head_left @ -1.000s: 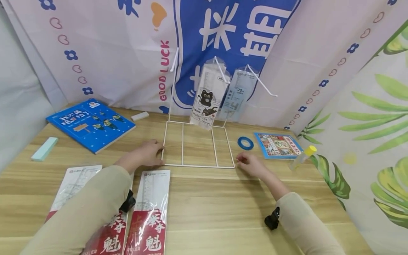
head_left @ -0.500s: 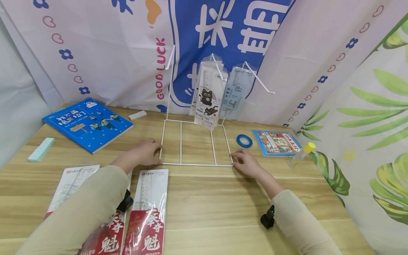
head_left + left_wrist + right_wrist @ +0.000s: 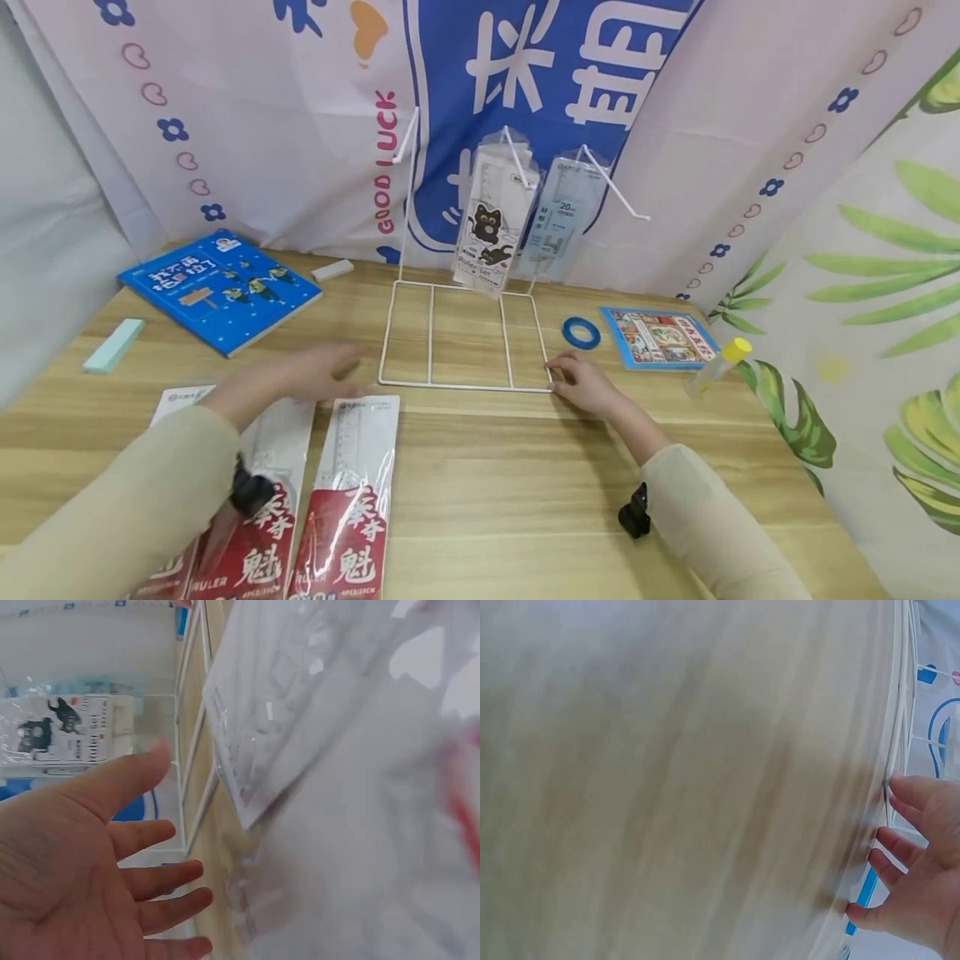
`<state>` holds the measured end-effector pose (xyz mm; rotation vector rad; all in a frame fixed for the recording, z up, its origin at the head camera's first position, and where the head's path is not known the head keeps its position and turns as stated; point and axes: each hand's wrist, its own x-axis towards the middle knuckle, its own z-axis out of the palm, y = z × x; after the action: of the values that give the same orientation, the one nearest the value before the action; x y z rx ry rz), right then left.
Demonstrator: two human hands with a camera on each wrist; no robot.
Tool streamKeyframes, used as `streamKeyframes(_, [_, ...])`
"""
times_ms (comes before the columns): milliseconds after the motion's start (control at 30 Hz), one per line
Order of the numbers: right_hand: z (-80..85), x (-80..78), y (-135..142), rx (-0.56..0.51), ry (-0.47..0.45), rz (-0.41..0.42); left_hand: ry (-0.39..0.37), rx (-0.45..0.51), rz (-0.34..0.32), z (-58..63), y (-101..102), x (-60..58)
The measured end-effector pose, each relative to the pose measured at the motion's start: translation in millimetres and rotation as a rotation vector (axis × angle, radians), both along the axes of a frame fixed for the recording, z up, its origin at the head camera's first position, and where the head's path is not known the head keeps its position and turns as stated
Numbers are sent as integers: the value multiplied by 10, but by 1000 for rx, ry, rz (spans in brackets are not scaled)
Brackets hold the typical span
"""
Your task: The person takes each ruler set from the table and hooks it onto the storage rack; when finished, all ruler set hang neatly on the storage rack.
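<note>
A white wire display rack (image 3: 467, 387) stands at the middle of the table. Ruler set packs (image 3: 487, 225) with a black cat print hang from its middle hook, and a pale blue ruler pack (image 3: 558, 217) from the right one. My left hand (image 3: 318, 372), blurred in the head view, is off the rack's front left corner, above the red-and-white ruler packs (image 3: 352, 483). Its fingers spread apart with nothing held in the left wrist view (image 3: 82, 862). At the rack's front right corner, my right hand (image 3: 587, 387) touches the wire with spread fingers.
A blue book (image 3: 221, 292), a white block (image 3: 332, 269) and a mint-green block (image 3: 114, 345) lie on the left. To the right are a blue tape roll (image 3: 581, 332), a small picture book (image 3: 660, 338) and a yellow-capped glue stick (image 3: 717, 365). A printed cloth (image 3: 300, 150) hangs behind.
My left hand has left the rack's left side and moved left and toward me. My right hand came in from beside the rack to touch its front right corner.
</note>
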<state>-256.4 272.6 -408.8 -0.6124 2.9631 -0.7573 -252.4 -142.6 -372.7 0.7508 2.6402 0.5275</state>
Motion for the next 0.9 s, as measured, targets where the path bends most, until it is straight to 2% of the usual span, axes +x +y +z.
streamKeyframes(100, [12,20,26,2,5,-5,18,-14,-5,109,-142,299])
streamKeyframes(233, [39,65,101,7,21,-20,81,5,72,177,-320,695])
streamKeyframes(367, [60,114,170,1,38,-38,164,17,151,197,-516,978])
streamKeyframes(467, [64,131,187,-3,56,-45,185,-48,201,166,-698,1155])
streamKeyframes(567, [69,139,169,-1,72,-39,185,-149,266,78,-908,1294])
streamKeyframes(633, [72,142,147,0,65,-40,147,-199,311,-5,-1022,1373])
streamKeyframes(800, [80,150,104,14,32,-46,-22,-215,411,-208,-1153,1488])
streamKeyframes(900, [83,141,80,38,31,-30,-72,-234,456,-291,-1146,1516])
